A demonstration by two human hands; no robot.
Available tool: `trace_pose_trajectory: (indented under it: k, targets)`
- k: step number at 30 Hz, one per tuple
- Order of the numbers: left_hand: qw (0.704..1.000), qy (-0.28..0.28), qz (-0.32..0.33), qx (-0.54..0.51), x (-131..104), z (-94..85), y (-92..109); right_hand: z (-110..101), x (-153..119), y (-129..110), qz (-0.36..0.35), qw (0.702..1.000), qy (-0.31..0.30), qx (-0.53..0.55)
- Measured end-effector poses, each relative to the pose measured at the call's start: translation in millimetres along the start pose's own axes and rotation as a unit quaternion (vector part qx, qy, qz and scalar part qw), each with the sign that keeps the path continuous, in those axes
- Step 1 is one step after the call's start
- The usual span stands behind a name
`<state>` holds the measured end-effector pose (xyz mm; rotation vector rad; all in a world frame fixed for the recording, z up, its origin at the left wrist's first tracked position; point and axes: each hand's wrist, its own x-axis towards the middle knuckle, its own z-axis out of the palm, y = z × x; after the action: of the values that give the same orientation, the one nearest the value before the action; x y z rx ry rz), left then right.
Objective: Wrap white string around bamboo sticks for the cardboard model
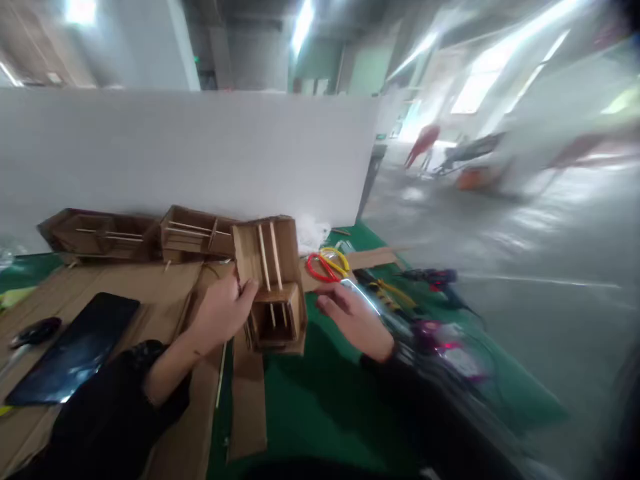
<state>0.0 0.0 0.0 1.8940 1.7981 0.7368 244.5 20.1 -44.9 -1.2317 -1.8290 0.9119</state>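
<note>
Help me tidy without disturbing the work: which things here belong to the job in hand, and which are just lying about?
Likely part of the job:
cardboard box, left hand at its edge, right hand close by
wooden sticks inside it
similar boxes behind, to the left

Seemingly just lying about:
phone or tablet, on the left
drill, at the right

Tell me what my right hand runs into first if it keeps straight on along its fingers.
Most likely the right side of the cardboard box, just past the fingertips of your right hand, though depth is hard to judge from this single view.
</note>
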Motion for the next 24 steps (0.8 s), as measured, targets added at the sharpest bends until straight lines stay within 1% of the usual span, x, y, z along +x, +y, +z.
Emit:
trace_pose_trajectory:
  k: [4,7,8,10,12,14,16,20,24]
  targets:
    - [1.000,-0.022,0.002,-0.001,-7,1.5,8,11,1,-1,0.019,0.993,-0.038,0.109]
    - [0.999,-0.008,0.030,0.020,-16,1.3,20,19,-2,-3,0.047,0.973,-0.089,0.206]
    - [0.999,-0.005,0.034,0.027,-20,0.9,25,21,-3,-4,0.051,0.971,-0.093,0.217]
    - [0.999,-0.015,0.035,0.023,-28,-0.7,32,23,-6,-8,0.050,0.969,-0.093,0.225]
    - [0.999,-0.026,0.038,0.002,-35,-2.7,39,23,-8,-12,0.054,0.963,-0.098,0.246]
    - [0.998,-0.024,0.047,-0.020,-40,-4.6,43,23,-8,-16,0.068,0.952,-0.108,0.278]
    - [0.997,-0.021,0.059,-0.043,-43,-5.9,45,22,-9,-19,0.077,0.944,-0.114,0.300]
    - [0.993,-0.021,0.074,-0.086,-45,-6.0,47,22,-9,-19,0.079,0.937,-0.119,0.317]
    - [0.993,-0.021,0.072,-0.088,-45,-3.8,46,22,-9,-17,0.079,0.937,-0.116,0.319]
